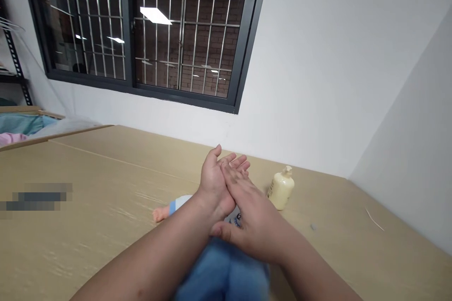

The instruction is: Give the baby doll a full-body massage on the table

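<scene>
My left hand (219, 178) is palm up with its fingers stretched out. Across its palm lies my right hand (249, 207), fingers extended and flat, thumb apart near the left wrist. Nothing shows between the two palms. Beneath them lies a doll, mostly hidden by my hands and forearms. Its small arm (161, 213) with a blue-trimmed white sleeve sticks out to the left, and its blue trousers (226, 273) show blurred below. A cream pump bottle (281, 189) stands upright just right of my right hand, touched by neither hand.
The brown tabletop (106, 174) reaches to the white wall (310, 66). A thin white strip (374, 220) and a small grey bit (313, 227) lie at right. A box edge (70, 136) with cloth (21, 123) is at far left. A barred window (183, 28) is ahead.
</scene>
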Available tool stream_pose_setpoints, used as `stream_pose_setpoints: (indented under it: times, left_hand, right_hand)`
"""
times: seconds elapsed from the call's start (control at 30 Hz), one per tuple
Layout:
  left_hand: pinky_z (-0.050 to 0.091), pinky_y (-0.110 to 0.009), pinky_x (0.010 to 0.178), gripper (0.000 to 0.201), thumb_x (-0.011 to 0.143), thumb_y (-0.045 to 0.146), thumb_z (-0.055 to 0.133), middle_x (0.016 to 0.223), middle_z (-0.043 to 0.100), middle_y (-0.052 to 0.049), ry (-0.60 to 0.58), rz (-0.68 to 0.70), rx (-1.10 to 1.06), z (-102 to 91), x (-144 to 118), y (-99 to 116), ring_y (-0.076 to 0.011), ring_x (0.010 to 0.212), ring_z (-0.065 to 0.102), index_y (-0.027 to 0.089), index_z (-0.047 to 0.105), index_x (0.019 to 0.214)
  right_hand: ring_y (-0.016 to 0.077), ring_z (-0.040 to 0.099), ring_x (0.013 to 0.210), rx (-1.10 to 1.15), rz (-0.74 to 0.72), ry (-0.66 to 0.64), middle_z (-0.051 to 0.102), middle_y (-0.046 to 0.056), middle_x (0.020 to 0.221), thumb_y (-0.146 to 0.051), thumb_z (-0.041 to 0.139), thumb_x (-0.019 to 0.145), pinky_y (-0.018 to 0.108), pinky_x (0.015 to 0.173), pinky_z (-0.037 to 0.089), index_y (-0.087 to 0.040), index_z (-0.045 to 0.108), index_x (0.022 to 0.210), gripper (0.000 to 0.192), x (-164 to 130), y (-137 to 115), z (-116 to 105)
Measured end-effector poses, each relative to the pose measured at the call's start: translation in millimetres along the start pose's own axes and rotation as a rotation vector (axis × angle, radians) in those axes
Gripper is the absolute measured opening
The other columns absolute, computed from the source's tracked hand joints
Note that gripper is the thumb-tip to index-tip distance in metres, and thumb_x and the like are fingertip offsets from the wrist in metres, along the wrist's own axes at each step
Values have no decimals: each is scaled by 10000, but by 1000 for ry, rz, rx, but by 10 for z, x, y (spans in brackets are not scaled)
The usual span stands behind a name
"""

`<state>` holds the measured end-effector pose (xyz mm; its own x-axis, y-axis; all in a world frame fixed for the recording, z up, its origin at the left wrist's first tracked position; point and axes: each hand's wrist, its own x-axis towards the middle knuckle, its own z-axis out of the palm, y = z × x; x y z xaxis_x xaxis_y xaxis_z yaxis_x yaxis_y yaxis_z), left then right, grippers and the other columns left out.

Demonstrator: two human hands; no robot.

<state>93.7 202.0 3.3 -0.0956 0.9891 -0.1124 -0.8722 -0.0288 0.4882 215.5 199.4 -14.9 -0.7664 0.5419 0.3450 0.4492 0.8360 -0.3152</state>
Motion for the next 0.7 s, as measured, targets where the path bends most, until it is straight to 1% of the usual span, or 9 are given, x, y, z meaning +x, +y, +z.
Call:
stream_pose_setpoints:
  times: [0.1, 0.2, 0.3, 0.37, 0.43, 0.53, 0.6, 0.7]
  left_hand:
    - [536, -386, 968, 627, 894, 569, 531, 1312, 647, -214, -5, 23, 22, 17, -27, 96, -306, 1219, 637, 108, 560, 1318]
    - [511, -360, 1001, 618, 906, 564, 497, 1299, 654, -215, -5, 77, 50, -11, 10, 226, -299, 1216, 642, 94, 581, 1299]
    - [512, -342, 990, 623, 910, 568, 486, 1298, 659, -206, -15, 124, 51, -57, 63, 331, -291, 1214, 648, 97, 578, 1308]
    - [516, -326, 974, 612, 921, 569, 466, 1300, 664, -193, -19, 151, 47, -78, 83, 353, -281, 1222, 645, 107, 586, 1303]
    - [511, -313, 972, 591, 931, 567, 446, 1299, 669, -183, -16, 160, 44, -87, 89, 323, -271, 1231, 640, 116, 606, 1278]
    - [496, -330, 997, 583, 923, 584, 450, 1292, 676, -177, -15, 121, 34, -83, 86, 195, -274, 1231, 639, 131, 625, 1245]
    - [485, -358, 1019, 585, 909, 595, 467, 1281, 680, -181, -16, 80, 33, -80, 84, 94, -285, 1222, 643, 135, 625, 1233]
    - [489, -395, 1016, 574, 889, 593, 497, 1277, 677, -191, -6, 52, 41, -83, 87, 1, -300, 1219, 639, 138, 620, 1218]
  right_hand:
    - [315, 158, 1560, -52, -1, 17, 184, 102, 1669, -674, 632, 859, 548, 1279, 168, -168, 195, 1615, 1009, 20, 17, -17]
    - [318, 229, 1542, -56, 7, -6, 250, 102, 1650, -689, 622, 859, 551, 1276, 181, -187, 233, 1608, 982, -13, -32, -59]
    - [351, 249, 1531, 3, 15, -60, 272, 109, 1645, -759, 672, 767, 574, 1254, 235, -209, 227, 1610, 1100, -92, -111, -107]
    - [362, 244, 1530, 67, -4, -94, 262, 101, 1652, -781, 704, 713, 573, 1239, 271, -241, 198, 1615, 1167, -147, -157, -136]
    - [357, 217, 1538, 124, -50, -107, 221, 79, 1668, -768, 726, 702, 559, 1247, 259, -278, 154, 1620, 1188, -181, -181, -154]
    - [346, 124, 1558, 159, -98, -88, 104, 58, 1690, -740, 736, 719, 555, 1270, 173, -290, 54, 1624, 1219, -167, -161, -143]
    - [344, 69, 1563, 150, -76, -83, 51, 68, 1691, -734, 724, 739, 567, 1273, 132, -260, 17, 1624, 1228, -120, -111, -109]
    - [327, 51, 1568, 108, -21, -87, 43, 90, 1688, -730, 675, 791, 553, 1277, 124, -208, 32, 1626, 1177, -34, -9, -35]
